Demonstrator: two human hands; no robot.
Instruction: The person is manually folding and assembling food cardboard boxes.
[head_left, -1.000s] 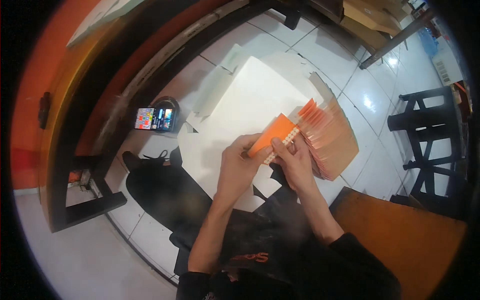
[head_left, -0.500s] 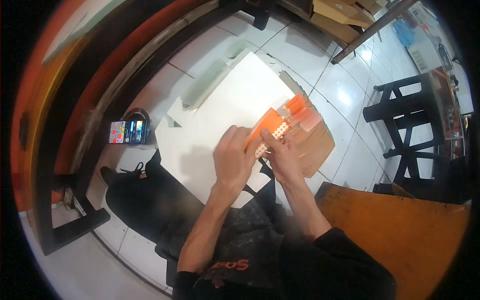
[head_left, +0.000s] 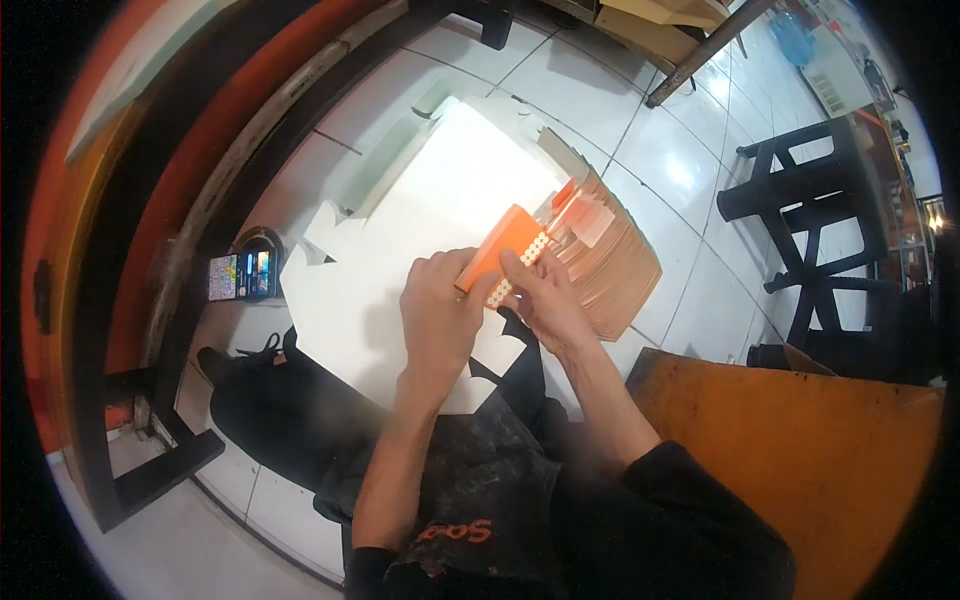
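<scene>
- Two hands meet over a white board: the left hand (head_left: 437, 305) is curled closed around the lower left end of an orange piece (head_left: 496, 243), and the right hand (head_left: 545, 303) pinches its right edge, thumb on top.
- White round dots (head_left: 521, 270) run in a strip along that edge, beside the right thumb.
- Just right of the hands, a fanned stack (head_left: 612, 268) of brownish, thin pieces overlaps the right side of the white board (head_left: 415, 200), with orange ones near its top.
- Red lettering (head_left: 455, 532) crosses the person's dark apron (head_left: 505, 475), creased by folds.
- Left of the board, a phone (head_left: 240, 276) shows a lit screen: a coloured grid and small picture tiles, its text too small to read.
- Beneath spreads a glossy white tiled floor (head_left: 690, 185).
- Farther out stand a black stool (head_left: 808, 186) at right, an orange-brown wooden surface (head_left: 790, 455) at lower right, and a cardboard box (head_left: 640, 40) at the top.
</scene>
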